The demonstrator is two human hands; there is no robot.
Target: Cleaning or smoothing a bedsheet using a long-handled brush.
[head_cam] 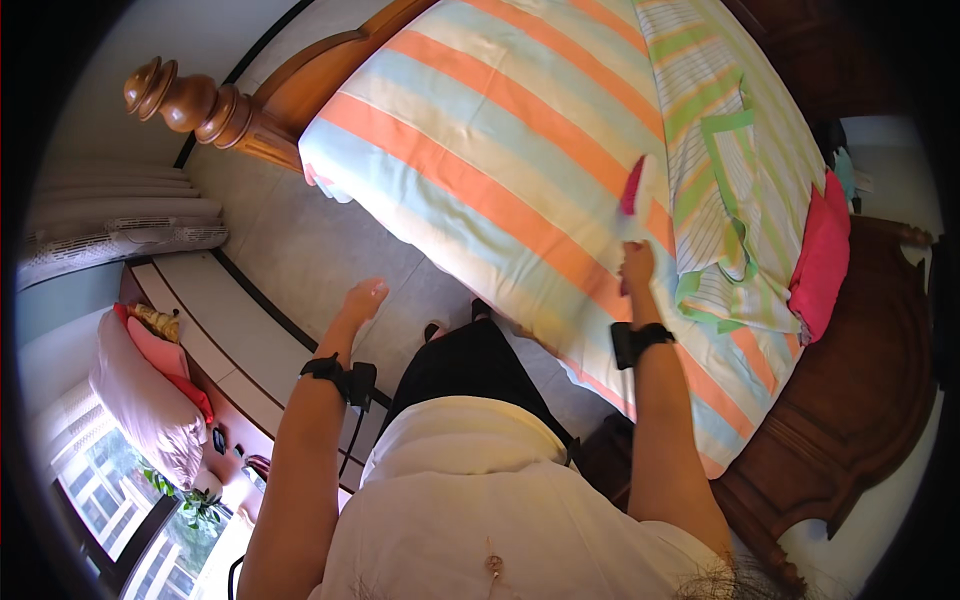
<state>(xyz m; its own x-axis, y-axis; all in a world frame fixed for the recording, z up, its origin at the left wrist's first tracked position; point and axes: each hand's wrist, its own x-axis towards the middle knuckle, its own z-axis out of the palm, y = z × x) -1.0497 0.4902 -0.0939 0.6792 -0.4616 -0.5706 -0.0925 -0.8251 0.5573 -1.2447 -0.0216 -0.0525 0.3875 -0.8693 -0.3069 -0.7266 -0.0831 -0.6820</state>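
Observation:
My right hand (638,264) grips the handle of a bed brush with a white back and deep pink bristles (634,186). The brush is slightly blurred and points away from me over the striped bedsheet (480,142); whether its bristles touch the cloth I cannot tell. Orange, cream and pale blue bands run across this sheet. To the right of the brush lies a folded green-and-white striped quilt (712,180). My left hand (365,298) hangs over the floor beside the bed, its fingers curled in with nothing visible in them.
A turned wooden bedpost (195,112) rises at the bed's far left corner. On the right stand a red pillow (823,259) and the carved wooden headboard (847,405). A window-side ledge holds a pale pillow (142,397) and a green plant (199,506). A curtain (127,217) hangs left.

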